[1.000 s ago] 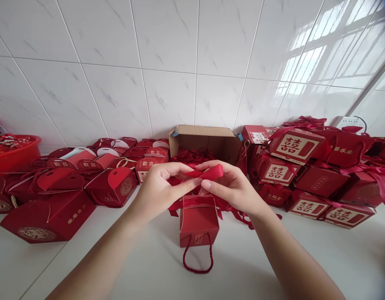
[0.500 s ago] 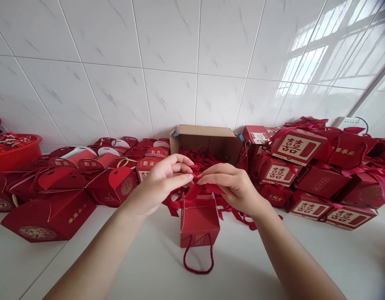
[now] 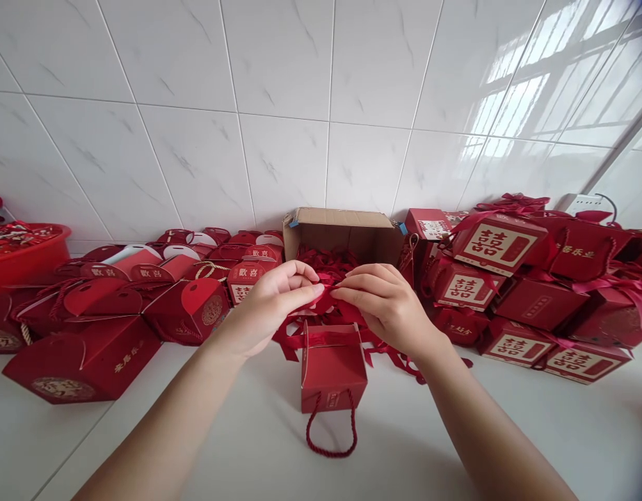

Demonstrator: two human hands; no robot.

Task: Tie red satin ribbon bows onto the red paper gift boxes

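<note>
A small red gift box [image 3: 332,369] with a red cord handle [image 3: 331,435] stands on the white counter [image 3: 279,452] in front of me. A red ribbon [image 3: 325,300] runs around its top. My left hand [image 3: 271,303] and my right hand [image 3: 386,303] meet just above the box, and both pinch the ribbon between thumb and fingers. The ribbon's loose ends trail to either side of the box.
An open cardboard carton [image 3: 346,233] full of red ribbons stands behind the box against the tiled wall. Open red boxes [image 3: 185,309] lie at the left beside a red basin [image 3: 23,254]. Ribbon-tied red boxes [image 3: 495,243] are piled at the right.
The ribbon loop held up a second ago has been drawn down and tightened over the box top. Both hands have come slightly closer together and lower.
</note>
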